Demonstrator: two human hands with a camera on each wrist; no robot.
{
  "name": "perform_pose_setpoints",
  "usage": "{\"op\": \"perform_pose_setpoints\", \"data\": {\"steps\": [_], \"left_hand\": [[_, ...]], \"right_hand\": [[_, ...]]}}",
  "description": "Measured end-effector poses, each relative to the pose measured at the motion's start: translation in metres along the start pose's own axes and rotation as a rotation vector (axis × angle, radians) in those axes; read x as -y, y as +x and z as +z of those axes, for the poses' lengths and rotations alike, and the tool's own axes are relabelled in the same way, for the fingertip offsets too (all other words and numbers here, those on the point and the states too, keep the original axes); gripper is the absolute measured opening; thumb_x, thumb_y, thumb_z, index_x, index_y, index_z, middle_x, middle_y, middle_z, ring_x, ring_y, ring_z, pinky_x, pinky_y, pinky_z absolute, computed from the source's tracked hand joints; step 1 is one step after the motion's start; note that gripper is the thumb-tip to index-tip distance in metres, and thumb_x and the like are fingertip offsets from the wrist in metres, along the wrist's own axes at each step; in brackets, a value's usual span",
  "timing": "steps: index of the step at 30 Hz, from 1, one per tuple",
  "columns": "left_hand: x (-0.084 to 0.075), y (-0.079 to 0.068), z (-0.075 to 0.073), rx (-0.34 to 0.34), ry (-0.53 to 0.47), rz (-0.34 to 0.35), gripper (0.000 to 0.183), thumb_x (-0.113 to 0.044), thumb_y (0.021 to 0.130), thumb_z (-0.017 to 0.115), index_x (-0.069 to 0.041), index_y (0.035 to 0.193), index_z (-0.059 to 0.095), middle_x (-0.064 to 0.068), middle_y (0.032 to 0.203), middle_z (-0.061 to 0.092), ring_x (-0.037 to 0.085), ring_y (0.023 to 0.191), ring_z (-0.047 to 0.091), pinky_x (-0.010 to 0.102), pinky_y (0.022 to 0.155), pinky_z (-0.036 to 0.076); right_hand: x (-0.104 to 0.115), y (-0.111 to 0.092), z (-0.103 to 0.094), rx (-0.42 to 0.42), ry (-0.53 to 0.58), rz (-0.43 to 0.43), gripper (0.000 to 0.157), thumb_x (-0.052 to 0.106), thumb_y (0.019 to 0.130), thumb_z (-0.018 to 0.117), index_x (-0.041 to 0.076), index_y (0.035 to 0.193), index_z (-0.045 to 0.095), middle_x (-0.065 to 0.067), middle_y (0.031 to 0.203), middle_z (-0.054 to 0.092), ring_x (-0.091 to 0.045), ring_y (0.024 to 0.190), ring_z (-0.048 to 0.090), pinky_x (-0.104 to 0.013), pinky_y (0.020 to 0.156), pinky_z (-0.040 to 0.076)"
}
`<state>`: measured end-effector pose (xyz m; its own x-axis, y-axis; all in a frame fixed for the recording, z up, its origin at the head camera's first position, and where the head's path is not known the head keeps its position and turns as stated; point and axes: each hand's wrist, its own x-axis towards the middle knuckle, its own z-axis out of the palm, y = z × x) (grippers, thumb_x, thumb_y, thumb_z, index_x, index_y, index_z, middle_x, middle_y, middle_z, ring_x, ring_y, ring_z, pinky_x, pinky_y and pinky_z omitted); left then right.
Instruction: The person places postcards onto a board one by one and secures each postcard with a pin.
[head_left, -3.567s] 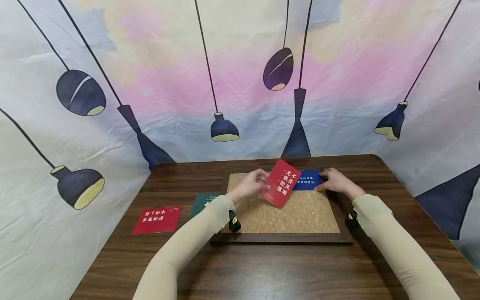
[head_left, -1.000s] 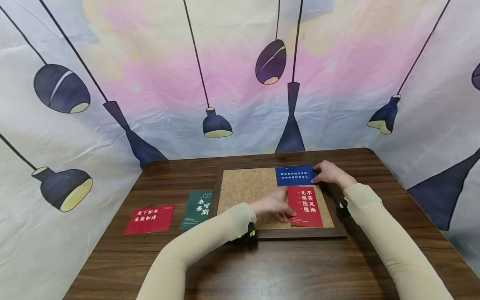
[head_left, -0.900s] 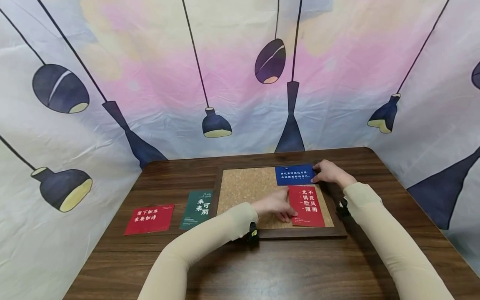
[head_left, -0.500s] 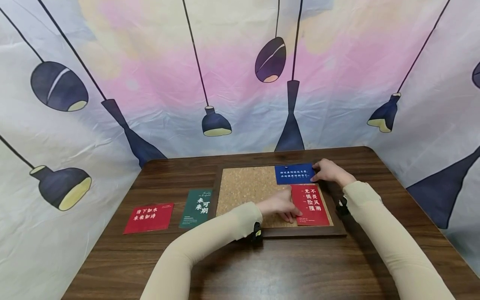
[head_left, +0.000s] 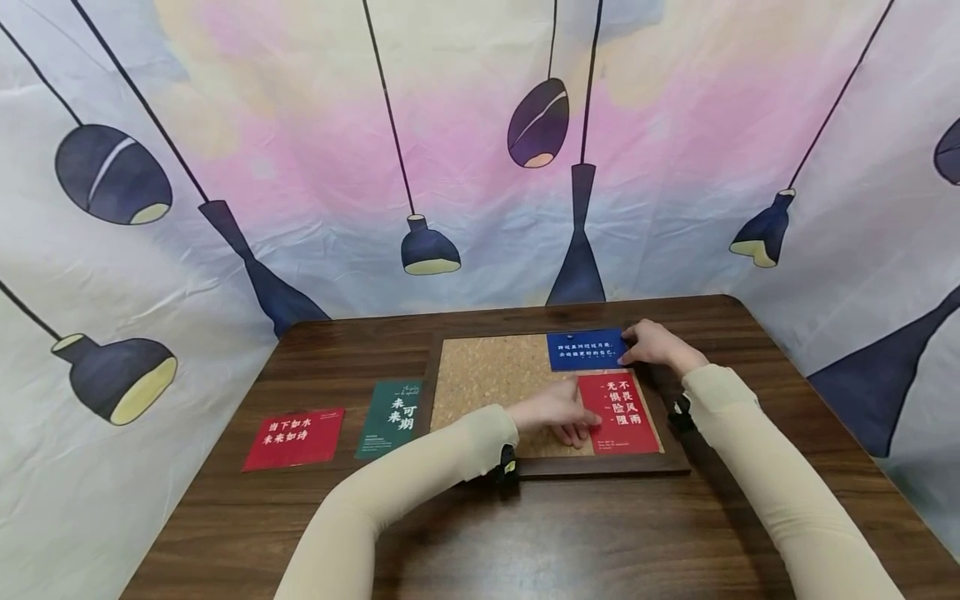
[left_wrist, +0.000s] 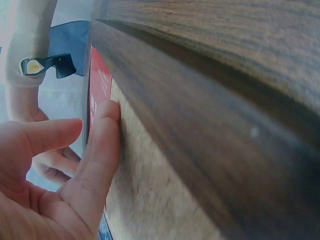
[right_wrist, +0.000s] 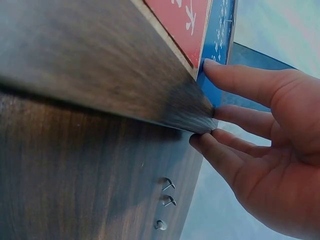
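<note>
A wood-framed cork board (head_left: 487,367) lies on the table. The blue card (head_left: 581,350) covers its far right corner, with a small spot near the card's top edge. Below it lies a red card (head_left: 617,417) with white writing, near the right frame. My left hand (head_left: 555,411) rests over the cork, fingertips on the red card's left edge; in the left wrist view its fingers (left_wrist: 102,130) are fairly straight and the thumb stands apart. My right hand (head_left: 654,343) holds the board's far right corner, thumb on the blue card's edge and fingers against the frame's outer side.
Left of the board, a green card (head_left: 388,419) lies close to the frame, and another red card (head_left: 294,438) lies farther left. Several small metal pins (right_wrist: 169,201) stand on the table (head_left: 525,533) by the board's right side. A printed cloth (head_left: 315,150) hangs behind.
The red card went from the left hand's grip above the board down onto the cork under the blue card, then slid slightly right. The right hand has stayed at the corner.
</note>
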<state>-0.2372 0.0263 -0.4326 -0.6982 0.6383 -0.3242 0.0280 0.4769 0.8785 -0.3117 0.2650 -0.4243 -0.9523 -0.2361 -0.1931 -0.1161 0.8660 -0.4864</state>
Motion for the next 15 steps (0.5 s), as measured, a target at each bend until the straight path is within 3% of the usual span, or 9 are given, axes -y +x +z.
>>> {"op": "perform_pose_setpoints", "data": {"steps": [3,5,11,15], "left_hand": [[0.0,-0.003,-0.006,-0.002,0.053,0.005,0.052,-0.016,0.095,0.071,-0.002,0.137,0.044,0.015,0.073,0.069,0.022,0.052,0.065,0.034,0.05,0.056],[-0.003,-0.004,-0.01,-0.034,0.156,0.021,0.058,-0.019,0.095,0.071,0.0,0.142,0.043,0.012,0.078,0.068,0.021,0.055,0.065,0.033,0.052,0.055],[-0.011,-0.003,-0.023,-0.2,0.761,0.148,0.05,-0.035,0.102,0.061,-0.005,0.141,0.055,0.004,0.101,0.071,0.014,0.08,0.067,0.029,0.07,0.054],[-0.013,0.0,-0.028,-0.215,0.993,0.233,0.047,-0.042,0.103,0.056,-0.01,0.137,0.061,0.005,0.119,0.068,0.015,0.101,0.067,0.031,0.082,0.056]], "right_hand": [[0.0,0.0,0.001,0.002,0.001,0.001,0.063,0.014,0.09,0.075,-0.02,0.136,0.048,-0.04,0.138,0.047,-0.052,0.127,0.047,-0.059,0.103,0.043],[0.0,0.0,0.002,0.001,-0.002,-0.001,0.063,0.013,0.09,0.075,-0.021,0.136,0.048,-0.04,0.138,0.047,-0.052,0.127,0.046,-0.059,0.103,0.043],[0.001,0.0,0.001,-0.003,-0.018,-0.008,0.063,0.013,0.089,0.075,-0.021,0.135,0.048,-0.04,0.137,0.047,-0.052,0.127,0.046,-0.059,0.103,0.043],[0.001,0.001,0.0,0.0,-0.019,-0.007,0.063,0.013,0.089,0.075,-0.021,0.134,0.049,-0.04,0.137,0.047,-0.052,0.127,0.047,-0.059,0.103,0.043]]}}
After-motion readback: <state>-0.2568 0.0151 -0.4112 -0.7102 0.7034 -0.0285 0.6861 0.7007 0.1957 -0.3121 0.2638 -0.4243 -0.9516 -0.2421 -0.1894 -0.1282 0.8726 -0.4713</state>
